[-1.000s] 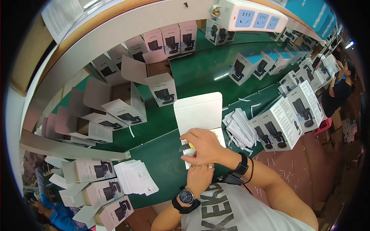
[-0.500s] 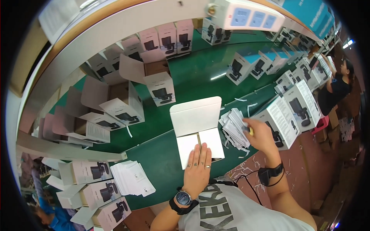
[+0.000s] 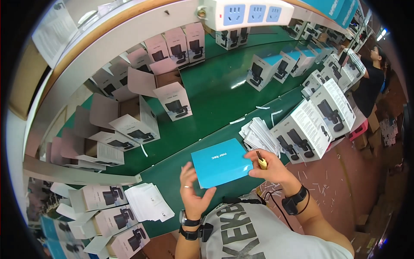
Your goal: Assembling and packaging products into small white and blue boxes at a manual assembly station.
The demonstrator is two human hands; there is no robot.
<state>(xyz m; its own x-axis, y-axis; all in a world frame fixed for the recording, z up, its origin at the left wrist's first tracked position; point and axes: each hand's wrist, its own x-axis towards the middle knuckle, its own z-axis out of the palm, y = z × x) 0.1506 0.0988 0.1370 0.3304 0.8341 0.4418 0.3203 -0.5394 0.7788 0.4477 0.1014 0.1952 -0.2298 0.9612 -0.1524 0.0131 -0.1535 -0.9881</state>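
A closed box with a bright blue top (image 3: 222, 162) lies at the bench edge in front of me. At its near left corner my left hand (image 3: 194, 192) is spread, thumb close to the near edge and fingers apart along the left side. My right hand (image 3: 269, 166) is at the box's right side, fingertips by its edge. Held in that hand is a small yellow-handled tool (image 3: 262, 163) with a dark tip; its exact kind is unclear. Just beyond the right hand lies a pile of folded white papers (image 3: 258, 136).
Printed boxes (image 3: 302, 129) stand close on the right. Open-flapped boxes (image 3: 136, 121) line the left of the green bench (image 3: 215, 93). A white paper stack (image 3: 148, 200) lies near left, beside more open boxes (image 3: 114, 218). A power strip (image 3: 250, 13) hangs above; a person (image 3: 368, 86) stands far right.
The box's white flap has been folded down, and its blue face now lies uppermost. My left hand moved from the box's top to its left side; my right hand came in from the papers.
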